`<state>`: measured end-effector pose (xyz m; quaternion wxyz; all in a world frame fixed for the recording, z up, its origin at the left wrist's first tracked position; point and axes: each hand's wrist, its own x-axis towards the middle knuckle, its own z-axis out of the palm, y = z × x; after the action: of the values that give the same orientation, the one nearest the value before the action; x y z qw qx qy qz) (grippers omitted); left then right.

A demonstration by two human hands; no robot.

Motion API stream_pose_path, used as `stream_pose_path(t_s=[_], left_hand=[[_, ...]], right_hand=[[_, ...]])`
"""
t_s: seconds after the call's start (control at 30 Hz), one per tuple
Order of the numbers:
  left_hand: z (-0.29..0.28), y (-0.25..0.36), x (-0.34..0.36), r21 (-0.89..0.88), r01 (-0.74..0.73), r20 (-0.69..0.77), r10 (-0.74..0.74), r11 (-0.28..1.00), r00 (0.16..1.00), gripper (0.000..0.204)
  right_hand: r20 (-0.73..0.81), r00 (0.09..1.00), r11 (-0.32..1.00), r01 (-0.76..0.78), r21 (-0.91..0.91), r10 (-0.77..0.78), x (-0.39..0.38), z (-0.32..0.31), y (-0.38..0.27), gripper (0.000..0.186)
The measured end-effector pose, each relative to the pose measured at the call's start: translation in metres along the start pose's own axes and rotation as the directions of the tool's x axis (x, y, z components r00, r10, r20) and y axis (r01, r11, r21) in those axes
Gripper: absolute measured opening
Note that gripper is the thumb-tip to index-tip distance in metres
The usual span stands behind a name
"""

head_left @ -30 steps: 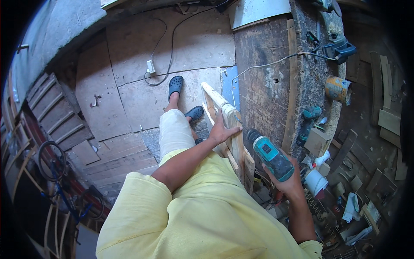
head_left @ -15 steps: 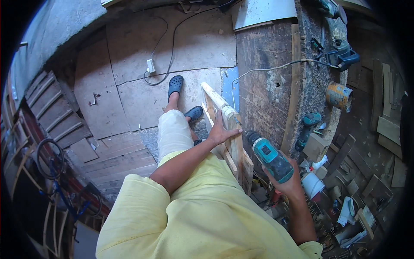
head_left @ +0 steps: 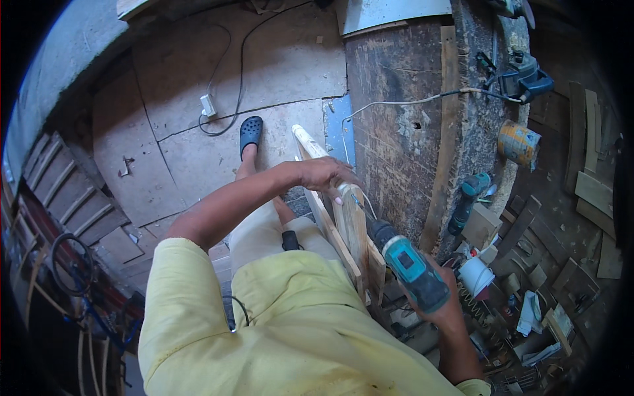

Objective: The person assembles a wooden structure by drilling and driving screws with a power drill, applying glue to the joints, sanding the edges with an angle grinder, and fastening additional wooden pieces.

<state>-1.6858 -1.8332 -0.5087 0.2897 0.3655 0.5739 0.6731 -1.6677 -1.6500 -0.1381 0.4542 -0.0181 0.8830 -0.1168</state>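
Note:
A teal and black cordless drill (head_left: 417, 276) is in my right hand (head_left: 449, 305), which is wrapped round its grip. Its chuck and thin bit point up and left, the bit's tip beside the upper end of a pale wooden frame (head_left: 354, 231). Whether the tip touches the wood I cannot tell. Bent over the top of that frame is my left hand (head_left: 325, 175), thumb on the near side and fingers curled over the far side. The frame stands between my legs and the workbench, its white-topped rail (head_left: 305, 140) running away from me.
A worn wooden workbench (head_left: 396, 132) stands at the right, with a corded power tool (head_left: 525, 80), a paint-stained can (head_left: 518, 144) and a second teal drill (head_left: 469, 198) along it. Wood offcuts and a white bucket (head_left: 475, 276) clutter the right floor. A power strip (head_left: 208, 105) lies ahead.
My left hand has shifted its hold, its wrist now raised and bent over the frame's top. The drill has moved slightly down. My view has shifted a little, and my legs have moved.

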Motion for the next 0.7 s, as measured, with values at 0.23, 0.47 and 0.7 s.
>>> stream_pose_path(t_s=[0.23, 0.47, 0.7], left_hand=[[0.000, 0.010, -0.002, -0.046, 0.041, 0.085, -0.037, 0.998, 0.996, 0.063], [-0.005, 0.007, 0.000, 0.216, -0.039, 0.124, 0.013, 0.976, 0.992, 0.063], [-0.006, 0.010, -0.007, 0.233, -0.044, 0.120, 0.016, 0.971, 0.993, 0.064]], right_hand=[[0.057, 0.992, 0.993, -0.112, 0.036, 0.110, 0.005, -0.003, -0.009, 0.029], [0.030, 0.992, 0.990, -0.127, 0.060, 0.125, 0.008, 0.004, -0.013, 0.027], [0.004, 0.990, 0.989, -0.138, 0.053, 0.138, 0.012, 0.008, -0.018, 0.027]])
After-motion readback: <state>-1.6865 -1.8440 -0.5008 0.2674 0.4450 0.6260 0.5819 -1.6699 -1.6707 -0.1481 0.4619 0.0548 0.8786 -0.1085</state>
